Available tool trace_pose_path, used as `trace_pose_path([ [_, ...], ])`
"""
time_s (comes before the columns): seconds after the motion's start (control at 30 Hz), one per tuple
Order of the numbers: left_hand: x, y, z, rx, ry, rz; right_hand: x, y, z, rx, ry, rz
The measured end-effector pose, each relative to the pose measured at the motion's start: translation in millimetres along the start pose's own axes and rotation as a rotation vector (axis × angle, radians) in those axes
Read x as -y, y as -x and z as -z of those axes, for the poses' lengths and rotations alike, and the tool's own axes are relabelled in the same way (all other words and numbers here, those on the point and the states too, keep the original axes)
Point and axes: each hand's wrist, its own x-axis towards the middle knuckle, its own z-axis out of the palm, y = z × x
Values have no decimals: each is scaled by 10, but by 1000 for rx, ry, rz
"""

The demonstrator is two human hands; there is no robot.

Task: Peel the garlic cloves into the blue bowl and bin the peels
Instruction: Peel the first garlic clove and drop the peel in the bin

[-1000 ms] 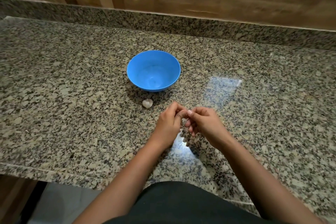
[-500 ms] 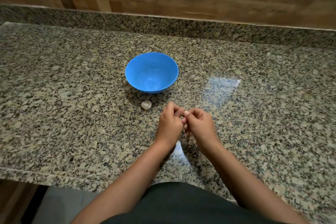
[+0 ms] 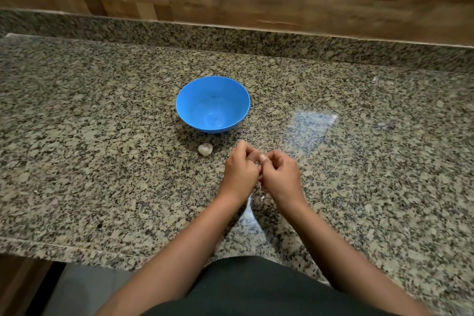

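1. Hands meet above speckled granite counter (image 3: 102, 161): left hand (image 3: 239, 170) and right hand (image 3: 280, 174), fingers curled, pinching a mostly hidden garlic clove.
2. Round blue plastic bowl (image 3: 185, 110) stands just beyond; another pale clove (image 3: 205, 149) lies near it.
3. Advice: nip the skin only, keeping peels together.

We're seeing our left hand (image 3: 239, 169) and right hand (image 3: 280, 174) bare, forearms (image 3: 184, 246) bare too, plain dark top (image 3: 256, 290) below.

The blue bowl (image 3: 191, 100) is set upright near the middle of the countertop (image 3: 102, 136). An unpeeled garlic clove (image 3: 205, 149) is laid just beside it, toward the front edge. A second clove (image 3: 262, 158), mostly hidden, is pinched between left hand (image 3: 239, 169) and right hand (image 3: 280, 174).
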Motion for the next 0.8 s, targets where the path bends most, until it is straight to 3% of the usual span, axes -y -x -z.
trace_pose_path([
  [0.1,-13,-61,-68,-2,259,278,-173,-1,-38,-105,332,400],
  [0.17,21,-66,-100,2,382,397,-260,-10,-28,-80,430,555],
  [0.2,37,-54,-99,-5,333,382,-280,-5,-33,-70,456,575],
  [0.27,85,-10,-68,-28,113,197,-226,-4,-42,-60,375,423],
  [0.33,119,36,-13,-15,3,9,-115,-36,-29,7,80,60],
  [0.4,131,56,21,15,-37,-76,-26,-83,22,133,-277,-248],
  [0.43,123,58,20,19,-44,-75,5,-91,35,153,-360,-310],
  [0.5,73,39,-8,-6,9,49,-6,-71,14,86,-184,-167],
  [0.57,3,-11,-37,-10,201,275,-96,-13,-16,-31,185,191],
  [0.63,-53,-65,-17,72,391,479,-197,8,-8,-36,336,454],
  [0.7,-94,-92,25,149,497,593,-283,-14,15,5,383,541],
  [0.8,-117,-116,65,191,586,638,-291,-57,40,-3,292,429],
])
